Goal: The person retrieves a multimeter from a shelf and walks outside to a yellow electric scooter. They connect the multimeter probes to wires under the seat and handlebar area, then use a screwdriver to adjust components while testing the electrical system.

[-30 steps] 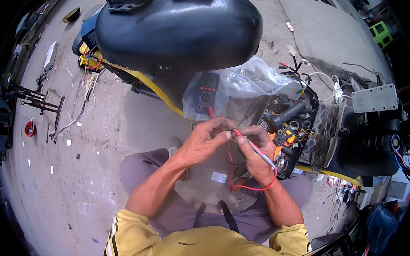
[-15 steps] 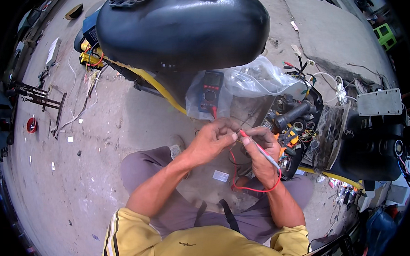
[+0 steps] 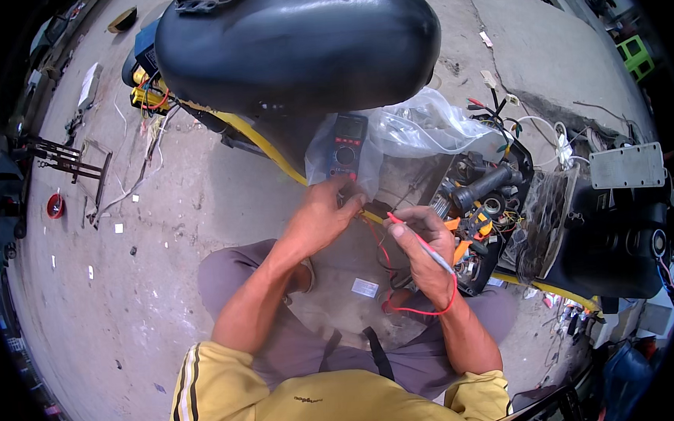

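My right hand (image 3: 429, 244) pinches a red-and-grey test probe (image 3: 431, 253) like a pen, its red end pointing up and left. A red lead loops from the probe's lower end below the hand. Beside the bottom of a blue-and-red multimeter (image 3: 348, 143), my left hand (image 3: 318, 217) is closed with curled fingers and thumb drawn in. Whatever it grips, if anything, is hidden. The multimeter lies on clear plastic sheeting (image 3: 423, 130). A black-and-yellow piece (image 3: 379, 210) shows between my hands.
A large black rounded seat (image 3: 298, 48) stands ahead. To the right, an open black housing holds wires, a black cylinder (image 3: 482, 188) and orange-handled pliers (image 3: 464, 238). A yellow frame tube (image 3: 265, 146) runs on the left. A small white card (image 3: 365, 287) lies between my legs.
My left hand has moved away from the probe, forward and left toward the multimeter's lower end. My right hand keeps the probe and has shifted only slightly.
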Motion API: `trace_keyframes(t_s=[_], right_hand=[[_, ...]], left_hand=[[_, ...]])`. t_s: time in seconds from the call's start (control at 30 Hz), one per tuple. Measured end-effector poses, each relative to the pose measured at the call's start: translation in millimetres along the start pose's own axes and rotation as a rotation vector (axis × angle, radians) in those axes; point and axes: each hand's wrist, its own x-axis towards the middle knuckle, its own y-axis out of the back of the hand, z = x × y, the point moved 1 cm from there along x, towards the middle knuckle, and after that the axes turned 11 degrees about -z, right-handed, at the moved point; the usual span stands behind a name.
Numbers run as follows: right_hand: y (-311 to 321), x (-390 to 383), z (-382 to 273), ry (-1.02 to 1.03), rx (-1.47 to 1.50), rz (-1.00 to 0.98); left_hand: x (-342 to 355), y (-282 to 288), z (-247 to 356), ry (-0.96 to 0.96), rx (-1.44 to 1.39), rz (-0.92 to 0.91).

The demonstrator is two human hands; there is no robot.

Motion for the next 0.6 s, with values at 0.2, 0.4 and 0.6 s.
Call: trace_keyframes(t_s=[0.2,0.4,0.6], right_hand=[[3.2,-0.9,5.0,0.020,-0.041,-0.012],[3.9,-1.9,7.6,0.027,-0.094,-0.002],[5.5,-3.7,6.9,0.039,-0.132,0.005]], left_hand=[[20.8,18.7,-12.4,-0.028,0.311,0.269],[40.6,16.7,-23.3,-0.090,0.497,0.363],[54.3,25.1,-30.1,-0.181,0.420,0.431]])
